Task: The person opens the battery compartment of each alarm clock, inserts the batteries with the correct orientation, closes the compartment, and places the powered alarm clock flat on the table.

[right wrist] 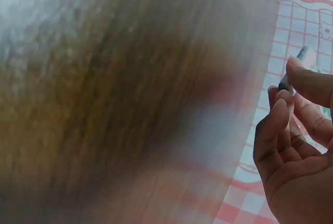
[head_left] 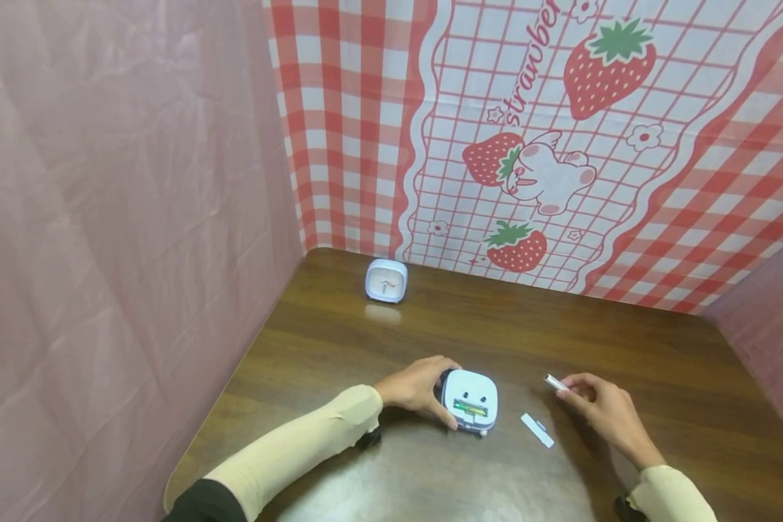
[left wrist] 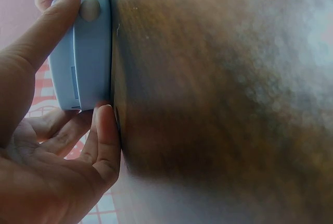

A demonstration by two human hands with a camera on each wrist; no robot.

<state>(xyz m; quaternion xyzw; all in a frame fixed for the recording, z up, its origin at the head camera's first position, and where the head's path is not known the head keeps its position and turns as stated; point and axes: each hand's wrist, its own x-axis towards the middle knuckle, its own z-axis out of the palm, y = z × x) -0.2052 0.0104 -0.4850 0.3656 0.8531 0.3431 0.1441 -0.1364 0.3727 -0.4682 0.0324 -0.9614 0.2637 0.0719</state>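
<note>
A small alarm clock (head_left: 471, 382) lies on the table with its white back facing up. Its battery slot is uncovered, and a green and gold battery (head_left: 468, 408) sits inside. My left hand (head_left: 419, 388) grips the clock's left side; in the left wrist view the thumb is on one edge of the light blue case (left wrist: 93, 60) and fingers curl at another. To the right, my right hand (head_left: 607, 413) pinches a whitish battery (head_left: 552, 381) between thumb and fingertips, above the table. Between the clock and that hand lies a narrow white battery cover (head_left: 537, 430).
A second alarm clock (head_left: 386, 281), pale lilac, stands upright at the back of the brown wooden table (head_left: 470, 319). Behind it hangs a red and white strawberry-print cloth (head_left: 359, 145). A pink curtain (head_left: 124, 217) borders the left side.
</note>
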